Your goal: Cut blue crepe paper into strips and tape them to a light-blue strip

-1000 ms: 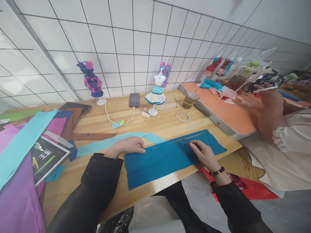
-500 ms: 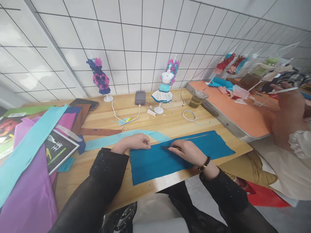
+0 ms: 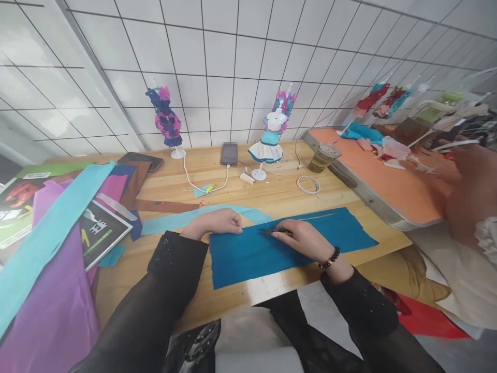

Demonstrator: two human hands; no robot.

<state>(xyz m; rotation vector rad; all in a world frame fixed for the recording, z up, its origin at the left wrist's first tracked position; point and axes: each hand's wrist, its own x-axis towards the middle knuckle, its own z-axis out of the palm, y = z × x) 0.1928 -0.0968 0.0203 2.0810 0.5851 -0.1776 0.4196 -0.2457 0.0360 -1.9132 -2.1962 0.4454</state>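
Observation:
A wide dark-blue sheet [image 3: 248, 261], thin like cloth or crepe paper, lies flat on the wooden table in front of me. At its far left corner my left hand [image 3: 220, 221] has its fingers curled in, fingertips on the edge. My right hand [image 3: 305, 238] is wrapped round small dark scissors [image 3: 267, 231], whose blades point left along the sheet's far edge. Most of the scissor handles are hidden in my palm. Just behind the sheet a light-blue strip [image 3: 171, 221] is lying, partly covered near the scissors.
Small dress forms in dresses [image 3: 167, 122] [image 3: 267, 147], a cup [image 3: 324, 157] and a roll of tape [image 3: 308, 185] stand or lie farther back. Coloured sheets [image 3: 58, 305] pile up at left. A co-worker's hand [image 3: 466, 181] is by the orange table [image 3: 388, 181].
The view has shifted slightly, so everything sits a little farther right. Both hands keep nearly the same place on the blue sheet, the scissors still in my right hand.

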